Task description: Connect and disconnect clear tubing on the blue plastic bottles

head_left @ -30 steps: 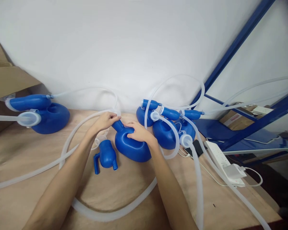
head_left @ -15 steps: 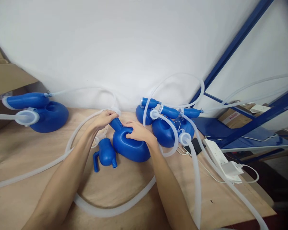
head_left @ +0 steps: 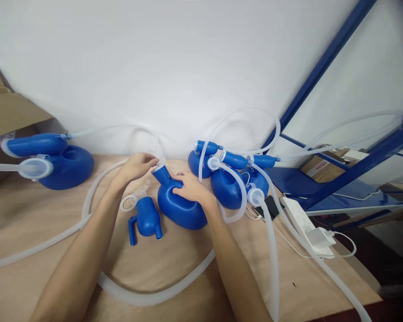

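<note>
A large blue bottle lies on the wooden table, its neck angled up to the left. My right hand grips it where neck and body meet, thumb over the handle recess. At the neck's mouth, my left hand has its fingers curled on a translucent cap, partly hidden by the fingertips. Just left of the bottle is a smaller blue container with a side handle and a short spout. Behind that container lies a translucent ring piece.
Blue bottles with translucent hoses stand at the right, another blue bottle at the left. A power strip and black phone lie near a blue metal shelf. An open cardboard box is far left.
My left hand has shifted a little left off the neck, which now shows a whitish rim at its mouth. My right hand keeps its hold. The view has shifted slightly.
</note>
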A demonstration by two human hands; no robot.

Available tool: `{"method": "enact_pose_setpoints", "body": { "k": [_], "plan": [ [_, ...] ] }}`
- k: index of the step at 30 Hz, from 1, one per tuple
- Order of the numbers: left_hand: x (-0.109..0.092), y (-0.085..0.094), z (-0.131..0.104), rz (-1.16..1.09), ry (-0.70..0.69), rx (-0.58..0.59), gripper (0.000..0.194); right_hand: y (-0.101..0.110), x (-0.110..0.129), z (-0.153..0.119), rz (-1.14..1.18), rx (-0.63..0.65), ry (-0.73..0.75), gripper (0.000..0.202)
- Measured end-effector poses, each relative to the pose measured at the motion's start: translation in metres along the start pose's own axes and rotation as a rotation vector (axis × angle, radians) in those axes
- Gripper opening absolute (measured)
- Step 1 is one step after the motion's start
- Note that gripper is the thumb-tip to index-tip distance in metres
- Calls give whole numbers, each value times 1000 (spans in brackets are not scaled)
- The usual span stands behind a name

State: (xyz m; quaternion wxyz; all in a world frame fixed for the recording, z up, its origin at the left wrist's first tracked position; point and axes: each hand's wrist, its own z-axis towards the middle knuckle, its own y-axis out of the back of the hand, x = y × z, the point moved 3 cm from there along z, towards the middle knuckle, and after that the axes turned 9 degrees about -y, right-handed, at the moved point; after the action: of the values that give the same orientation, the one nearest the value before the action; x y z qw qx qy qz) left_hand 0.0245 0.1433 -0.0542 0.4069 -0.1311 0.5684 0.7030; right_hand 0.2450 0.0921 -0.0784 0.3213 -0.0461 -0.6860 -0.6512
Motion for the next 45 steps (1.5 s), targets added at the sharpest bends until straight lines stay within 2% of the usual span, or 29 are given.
{"method": "enact_pose_setpoints", "body": {
  "k": [3, 5, 9, 14, 18, 20, 23, 26, 32, 37, 41, 45],
  "plan": [
    [5, -4, -2, -57, -39, 59, 71, 0, -1, 0, 8, 5, 12, 63],
    [6, -9, -4, -58, -49, 109, 74, 0, -2, -1, 18, 10, 21, 64],
    [2, -13, -2, -5, -66, 58, 66, 0, -1, 0, 41, 12, 52, 63],
    [-11, -2, -2, 19, -113, 72, 44, 0, -3, 2, 26, -8, 68, 61],
    [-19, -5, -6, -1, -124, 171, 50, 0, -4, 3, 35, -10, 96, 60],
    [-21, -11, -6, -36, -127, 162, 52, 1, -4, 2, 37, -8, 87, 61],
    [-18, -19, -5, -97, -92, 136, 53, 2, -3, 1, 31, 13, 92, 62],
    [-15, -22, -5, -153, -59, 163, 51, 2, -2, 0, 31, 28, 111, 63],
    [-17, -21, -7, -229, 8, 209, 45, 0, -2, -2, 17, 16, 140, 61],
    [-22, -18, -10, -257, 26, 202, 45, 0, -2, -2, 25, 18, 143, 60],
    [-27, -11, -12, -208, 32, 194, 50, -1, -1, -2, 7, 17, 154, 60],
    [-25, -10, -11, -101, 136, 140, 54, -1, -1, -2, 14, 18, 157, 62]
  ]
}}
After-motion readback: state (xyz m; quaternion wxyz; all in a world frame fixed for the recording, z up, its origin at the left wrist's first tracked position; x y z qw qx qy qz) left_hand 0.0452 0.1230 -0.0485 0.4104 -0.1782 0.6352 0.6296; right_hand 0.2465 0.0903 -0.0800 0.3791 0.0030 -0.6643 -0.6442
